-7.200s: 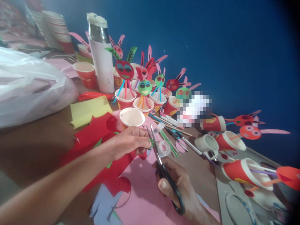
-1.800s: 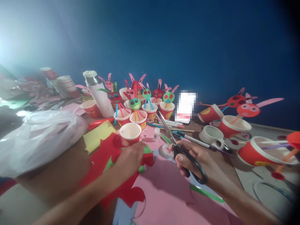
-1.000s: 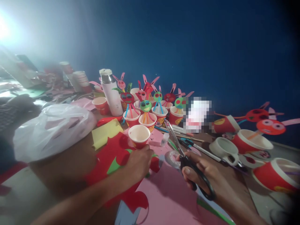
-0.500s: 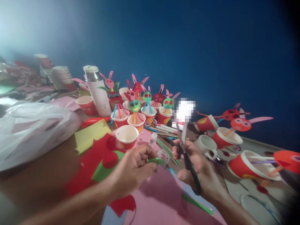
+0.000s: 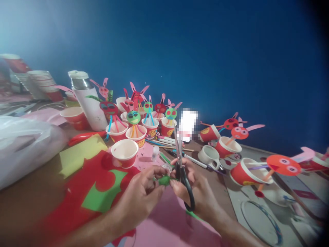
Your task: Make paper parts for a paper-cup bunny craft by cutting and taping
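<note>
Between the thumb and fingers of my left hand (image 5: 144,190) is a small green paper piece (image 5: 163,180). My right hand (image 5: 197,187) holds black-handled scissors (image 5: 189,192), their blades pointing up and away and nearly closed. The right thumb tip comes up against the right end of the green piece. Below both hands lies a pink paper sheet (image 5: 156,226). A clear tape roll (image 5: 167,168) shows partly behind the fingers. To the left, a green paper sheet with cut-outs (image 5: 101,195) overlaps red paper (image 5: 69,202).
Several paper cups with straw-and-paper figures (image 5: 136,137) stand at the back; a plain paper cup (image 5: 125,152) is nearer. A white mug (image 5: 208,156) and more cups (image 5: 249,171) are right. A flask (image 5: 88,103), yellow paper (image 5: 82,154) and plastic bag (image 5: 28,151) are left.
My hands have come together, with the right thumb now at the green piece. The scissors have turned more upright and their blades have drawn closer together. The view has shifted right.
</note>
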### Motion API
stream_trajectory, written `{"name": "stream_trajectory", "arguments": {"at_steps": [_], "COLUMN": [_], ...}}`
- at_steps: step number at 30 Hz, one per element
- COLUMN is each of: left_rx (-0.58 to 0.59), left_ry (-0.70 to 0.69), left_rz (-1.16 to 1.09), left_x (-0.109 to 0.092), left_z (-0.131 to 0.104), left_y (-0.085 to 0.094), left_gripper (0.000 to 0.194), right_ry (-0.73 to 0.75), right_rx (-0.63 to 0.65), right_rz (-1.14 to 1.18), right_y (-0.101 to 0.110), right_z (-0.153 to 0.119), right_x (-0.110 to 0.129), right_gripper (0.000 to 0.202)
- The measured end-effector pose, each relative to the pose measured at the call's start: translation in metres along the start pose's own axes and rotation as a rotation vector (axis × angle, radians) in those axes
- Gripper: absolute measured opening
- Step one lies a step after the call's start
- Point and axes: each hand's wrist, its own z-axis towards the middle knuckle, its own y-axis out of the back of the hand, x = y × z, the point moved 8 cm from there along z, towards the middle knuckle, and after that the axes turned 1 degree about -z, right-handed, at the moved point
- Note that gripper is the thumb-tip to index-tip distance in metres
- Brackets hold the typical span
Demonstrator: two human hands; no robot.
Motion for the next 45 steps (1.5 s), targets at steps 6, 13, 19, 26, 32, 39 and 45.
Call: {"name": "stream_trajectory", "arguments": {"at_steps": [6, 13, 19, 26, 32, 39, 45], "left_rx": [-0.272, 0.071, -0.091, -0.135, -0.067, -0.142, -0.209], "left_ry": [-0.211, 0.132, 0.113, 0.138, 0.175, 0.199, 0.118], "left_rz": [0.089, -0.159, -0.443, -0.483, -0.508, -0.58, -0.561], "left_x": [-0.027, 0.013, 0.016, 0.02, 0.024, 0.024, 0.007], "left_z": [-0.011, -0.006, -0.002, 0.0, -0.001, 0.001, 0.006], "left_y": [0.034, -0.002, 0.0, 0.004, -0.001, 0.011, 0.034], "left_gripper": [0.016, 0.036, 0.027, 0.022, 0.025, 0.018, 0.016], "right_ry": [-0.005, 0.067, 0.127, 0.119, 0.063, -0.05, -0.048], "right_rx": [-0.143, -0.221, -0.174, -0.079, -0.052, 0.081, 0.285], "right_rz": [-0.044, -0.078, -0.138, -0.131, -0.11, 0.05, -0.023], "right_y": [0.015, 0.016, -0.002, -0.012, -0.016, -0.027, -0.03], "right_z": [0.001, -0.004, -0.008, -0.012, -0.011, -0.013, -0.016], "right_x": [0.013, 0.014, 0.008, -0.009, -0.015, -0.022, -0.023], "right_gripper": [0.028, 0.029, 0.019, 0.028, 0.029, 0.031, 0.031]}}
